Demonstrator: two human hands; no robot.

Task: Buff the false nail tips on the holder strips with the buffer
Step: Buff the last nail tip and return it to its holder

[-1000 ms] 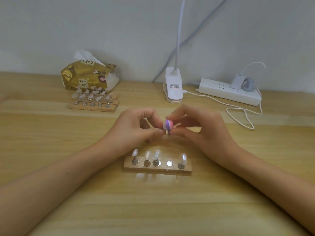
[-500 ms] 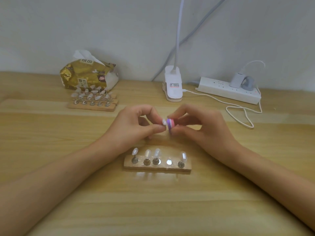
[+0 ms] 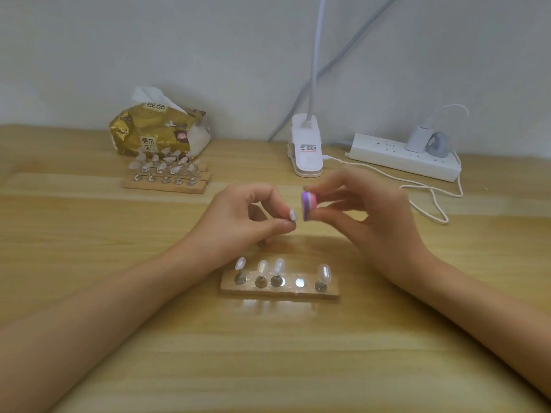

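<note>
- left hand: fingers pinched on a small clear false nail tip on its stand, held up above the light wooden surface; stand itself mostly hidden by the fingertips.
- right hand: thumb + fingers grip a small round buffer w/ purple, white & pink layers, purple face turned toward the tip.
- buffer just beside the tip, a thin gap btwn them; both well above the near strip.
- near wooden holder strip lies on the surface below the hands: 4 clear nail tips upright on metal stands; 4th slot from the left shows only a bare shiny disc.
- far left: stack of wooden holder strips w/ many clear tips, in front of a gold tissue pack, white tissue sticking out on top.
- back centre: white clip lamp base, neck going up out of view.
- back right: white power strip w/ a plugged charger, white cable looping on the surface.
</note>
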